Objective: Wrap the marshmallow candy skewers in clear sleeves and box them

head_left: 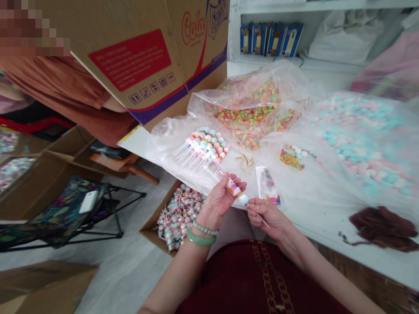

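Note:
My left hand (221,196) is closed around a printed clear plastic wrapper (214,169) with a marshmallow skewer (243,199) partly inside it. A pale marshmallow sticks out at the wrapper's lower end. My right hand (266,214) pinches the skewer's white stick just below that marshmallow. On the table, left of and beyond my hands, lies a pile of marshmallow skewers (209,143), sticks toward me. Gold twist ties (245,162) lie beyond my fingers, and a stack of flat printed wrappers (266,185) rests just beyond my right hand.
Bags of ring candies (248,111) and pastel marshmallows (369,144) cover the table's far side. Loose ring candies (291,160) lie nearer. A tall carton (157,56) stands at left. Below the edge is a box of wrapped skewers (180,213). Brown cloth (382,226) lies right. Another person (65,91) is behind the carton.

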Demonstrator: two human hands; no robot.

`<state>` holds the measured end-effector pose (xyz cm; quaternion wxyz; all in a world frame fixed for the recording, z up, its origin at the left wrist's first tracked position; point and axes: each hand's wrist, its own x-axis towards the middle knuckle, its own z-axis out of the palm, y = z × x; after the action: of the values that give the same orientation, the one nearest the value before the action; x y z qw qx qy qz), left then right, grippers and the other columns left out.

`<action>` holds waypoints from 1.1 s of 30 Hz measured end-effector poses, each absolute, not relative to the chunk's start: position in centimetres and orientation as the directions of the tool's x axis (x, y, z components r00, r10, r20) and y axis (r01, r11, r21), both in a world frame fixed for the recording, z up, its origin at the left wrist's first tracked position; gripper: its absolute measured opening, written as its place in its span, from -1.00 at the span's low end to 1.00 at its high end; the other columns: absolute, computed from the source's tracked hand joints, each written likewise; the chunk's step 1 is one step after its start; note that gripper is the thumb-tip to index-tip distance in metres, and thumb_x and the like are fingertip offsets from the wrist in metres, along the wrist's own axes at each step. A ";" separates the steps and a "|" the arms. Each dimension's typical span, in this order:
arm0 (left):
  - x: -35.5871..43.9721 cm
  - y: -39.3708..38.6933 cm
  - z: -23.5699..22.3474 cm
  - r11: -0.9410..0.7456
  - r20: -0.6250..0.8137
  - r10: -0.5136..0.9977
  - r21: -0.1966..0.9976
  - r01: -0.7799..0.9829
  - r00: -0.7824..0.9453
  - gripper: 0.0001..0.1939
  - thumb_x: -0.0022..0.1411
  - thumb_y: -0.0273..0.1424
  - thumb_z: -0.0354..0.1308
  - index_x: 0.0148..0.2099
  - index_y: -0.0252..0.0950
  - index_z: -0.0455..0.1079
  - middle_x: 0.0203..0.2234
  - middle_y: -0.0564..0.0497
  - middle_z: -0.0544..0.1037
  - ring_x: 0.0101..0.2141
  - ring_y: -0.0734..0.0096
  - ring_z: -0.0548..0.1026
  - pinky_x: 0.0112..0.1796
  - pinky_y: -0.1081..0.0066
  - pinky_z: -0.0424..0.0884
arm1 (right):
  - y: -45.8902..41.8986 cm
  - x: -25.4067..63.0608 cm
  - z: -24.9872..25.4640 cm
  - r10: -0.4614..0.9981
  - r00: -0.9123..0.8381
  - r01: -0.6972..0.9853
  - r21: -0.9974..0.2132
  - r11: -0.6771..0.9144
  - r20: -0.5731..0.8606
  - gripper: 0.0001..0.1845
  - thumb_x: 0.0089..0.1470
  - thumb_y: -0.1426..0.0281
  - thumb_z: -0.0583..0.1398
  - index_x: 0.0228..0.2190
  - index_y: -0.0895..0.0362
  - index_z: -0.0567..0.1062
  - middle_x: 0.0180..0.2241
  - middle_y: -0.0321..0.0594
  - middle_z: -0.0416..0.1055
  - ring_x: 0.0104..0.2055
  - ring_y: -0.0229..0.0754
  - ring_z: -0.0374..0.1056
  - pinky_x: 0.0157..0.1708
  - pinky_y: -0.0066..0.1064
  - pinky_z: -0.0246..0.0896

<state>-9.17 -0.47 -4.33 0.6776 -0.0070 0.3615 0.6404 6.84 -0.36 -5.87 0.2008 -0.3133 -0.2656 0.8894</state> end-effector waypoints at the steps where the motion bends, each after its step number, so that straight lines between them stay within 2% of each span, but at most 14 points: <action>1: -9.1 -0.5 -4.3 0.166 -0.498 0.862 0.461 -0.872 -0.099 -0.81 0.18 -0.32 0.18 -0.37 -0.36 0.37 -0.53 0.00 0.46 -0.44 0.36 0.51 -0.20 0.25 0.46 | -0.3 6.8 -6.0 0.477 -0.753 -0.205 -0.527 -0.825 -0.453 -0.79 -0.20 0.40 0.30 -0.50 0.17 0.37 -0.71 -0.49 0.08 -0.71 -0.46 -0.13 -0.68 -0.54 -0.30; 3: -8.9 -0.6 -4.3 0.146 -0.502 0.854 0.482 -0.864 -0.136 -0.80 0.17 -0.32 0.19 -0.40 -0.36 0.36 -0.56 0.02 0.44 -0.48 0.40 0.48 -0.21 0.25 0.46 | -0.3 6.5 -6.2 0.450 -0.767 -0.211 -0.481 -0.851 -0.458 -0.78 -0.20 0.41 0.31 -0.52 0.15 0.34 -0.71 -0.52 0.03 -0.70 -0.46 -0.16 -0.67 -0.54 -0.30; 5: -8.6 -0.6 -4.4 0.163 -0.509 0.850 0.500 -0.850 -0.135 -0.78 0.17 -0.30 0.19 -0.41 -0.35 0.35 -0.56 0.02 0.43 -0.48 0.39 0.48 -0.24 0.27 0.46 | -0.4 6.1 -6.2 0.532 -0.702 -0.182 -0.604 -0.776 -0.473 -0.80 -0.16 0.37 0.27 -0.53 0.14 0.33 -0.71 -0.49 0.07 -0.70 -0.43 -0.13 -0.66 -0.52 -0.27; 7: -8.6 -0.4 -4.5 0.200 -0.514 0.852 0.494 -0.846 -0.098 -0.77 0.17 -0.28 0.18 -0.40 -0.35 0.35 -0.56 0.00 0.44 -0.46 0.35 0.50 -0.27 0.29 0.46 | -0.5 5.8 -6.1 0.709 -0.563 -0.050 -0.839 -0.542 -0.424 -0.85 -0.09 0.35 0.21 -0.55 0.13 0.34 -0.69 -0.43 0.14 -0.67 -0.38 -0.03 -0.64 -0.49 -0.19; 9: -8.8 -0.2 -4.5 0.203 -0.526 0.845 0.477 -0.855 -0.093 -0.78 0.18 -0.28 0.17 -0.38 -0.36 0.36 -0.51 -0.03 0.46 -0.40 0.30 0.51 -0.28 0.29 0.45 | -0.7 5.8 -6.0 0.865 -0.450 0.181 -0.971 -0.157 -0.223 -0.86 -0.01 0.36 0.14 -0.55 0.12 0.38 -0.62 -0.36 0.25 -0.57 -0.30 0.13 -0.55 -0.46 -0.05; 11: -9.0 0.1 -4.5 0.129 -0.536 0.824 0.492 -0.861 -0.183 -0.83 0.19 -0.34 0.17 -0.36 -0.36 0.36 -0.48 -0.03 0.47 -0.38 0.34 0.50 -0.29 0.34 0.44 | -0.8 6.0 -5.9 0.894 -0.449 0.371 -0.909 0.188 0.002 -0.85 0.06 0.39 0.09 -0.49 0.11 0.42 -0.52 -0.30 0.35 -0.44 -0.22 0.24 -0.41 -0.42 0.04; 12: -9.1 0.2 -4.4 0.083 -0.537 0.810 0.506 -0.859 -0.238 -0.87 0.19 -0.38 0.17 -0.34 -0.36 0.36 -0.47 -0.01 0.46 -0.41 0.39 0.49 -0.31 0.39 0.43 | -0.9 6.2 -5.9 0.880 -0.468 0.424 -0.854 0.303 0.080 -0.83 0.09 0.40 0.07 -0.46 0.11 0.44 -0.48 -0.26 0.38 -0.39 -0.20 0.27 -0.36 -0.40 0.05; 15: -9.3 0.4 -4.3 0.006 -0.542 0.780 0.507 -0.862 -0.313 -0.92 0.20 -0.44 0.15 -0.32 -0.36 0.35 -0.53 0.05 0.41 -0.51 0.53 0.41 -0.40 0.49 0.38 | -1.1 6.4 -6.0 0.851 -0.498 0.480 -0.764 0.431 0.167 -0.79 0.14 0.42 0.03 -0.41 0.11 0.45 -0.43 -0.22 0.40 -0.37 -0.18 0.29 -0.32 -0.38 0.07; 19: -9.0 0.3 -4.2 0.008 -0.551 0.790 0.449 -0.893 -0.270 -0.88 0.24 -0.39 0.11 -0.29 -0.36 0.35 -0.52 0.04 0.39 -0.51 0.52 0.39 -0.41 0.48 0.37 | -1.0 6.5 -6.0 0.852 -0.502 0.440 -0.805 0.398 0.147 -0.83 0.11 0.45 0.06 -0.42 0.10 0.44 -0.43 -0.25 0.39 -0.34 -0.19 0.30 -0.31 -0.40 0.10; 25: -8.5 0.0 -4.3 0.035 -0.483 0.837 0.517 -0.855 -0.258 -0.83 0.20 -0.35 0.17 -0.27 -0.39 0.38 -0.52 0.03 0.38 -0.50 0.52 0.38 -0.39 0.47 0.37 | -0.7 6.2 -6.1 0.853 -0.504 0.367 -0.861 0.352 0.133 -0.83 0.09 0.43 0.05 -0.46 0.09 0.43 -0.45 -0.25 0.33 -0.35 -0.19 0.26 -0.31 -0.38 0.09; 27: -8.2 -0.1 -4.3 0.044 -0.475 0.841 0.533 -0.845 -0.257 -0.82 0.19 -0.34 0.17 -0.27 -0.39 0.38 -0.53 0.03 0.37 -0.50 0.52 0.38 -0.39 0.47 0.37 | -0.7 5.9 -6.2 0.885 -0.465 0.286 -0.940 0.185 0.033 -0.86 0.02 0.42 0.09 -0.50 0.10 0.43 -0.50 -0.28 0.31 -0.40 -0.21 0.24 -0.37 -0.40 0.08; 29: -7.9 -0.2 -4.5 0.066 -0.473 0.846 0.551 -0.832 -0.246 -0.81 0.17 -0.33 0.18 -0.26 -0.39 0.37 -0.56 0.05 0.36 -0.53 0.51 0.38 -0.42 0.48 0.36 | -0.7 5.5 -6.4 0.881 -0.441 0.124 -0.984 -0.129 -0.171 -0.90 -0.05 0.37 0.13 -0.53 0.12 0.41 -0.59 -0.34 0.25 -0.53 -0.27 0.16 -0.52 -0.45 0.01; 31: -7.4 -0.3 -4.6 0.090 -0.475 0.847 0.571 -0.816 -0.239 -0.80 0.16 -0.33 0.19 -0.25 -0.39 0.36 -0.57 0.06 0.35 -0.55 0.51 0.37 -0.46 0.48 0.34 | -0.7 5.1 -6.4 0.814 -0.464 -0.070 -0.902 -0.427 -0.349 -0.88 -0.12 0.34 0.18 -0.54 0.14 0.39 -0.66 -0.39 0.18 -0.64 -0.35 0.01 -0.64 -0.48 -0.16; 33: -7.1 -0.4 -4.8 0.106 -0.483 0.845 0.573 -0.813 -0.230 -0.79 0.15 -0.32 0.19 -0.25 -0.38 0.36 -0.58 0.07 0.36 -0.55 0.49 0.38 -0.45 0.47 0.35 | -0.7 4.9 -6.4 0.771 -0.491 -0.207 -0.806 -0.555 -0.405 -0.85 -0.18 0.34 0.23 -0.56 0.16 0.39 -0.67 -0.41 0.17 -0.67 -0.40 -0.06 -0.67 -0.50 -0.26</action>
<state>-7.14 -0.44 -4.79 0.6202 0.0195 0.4102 0.6683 4.91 -0.72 -6.40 0.3108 -0.3976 -0.3550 0.7870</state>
